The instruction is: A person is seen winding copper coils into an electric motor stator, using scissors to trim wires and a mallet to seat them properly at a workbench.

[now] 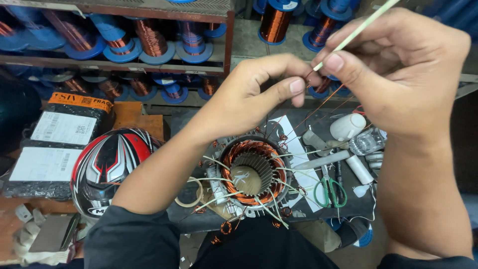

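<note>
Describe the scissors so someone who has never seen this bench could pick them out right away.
Start at the round motor stator with copper windings in the middle of the bench, below the hands. Just to its right, past the white paper strip, lie the scissors, loops toward the viewer. Their green handle loops set them apart from the white tubes and clear bottle nearby.

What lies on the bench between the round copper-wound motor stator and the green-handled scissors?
In the head view, a white paper sheet lies between the copper-wound stator and the green-handled scissors.
</note>
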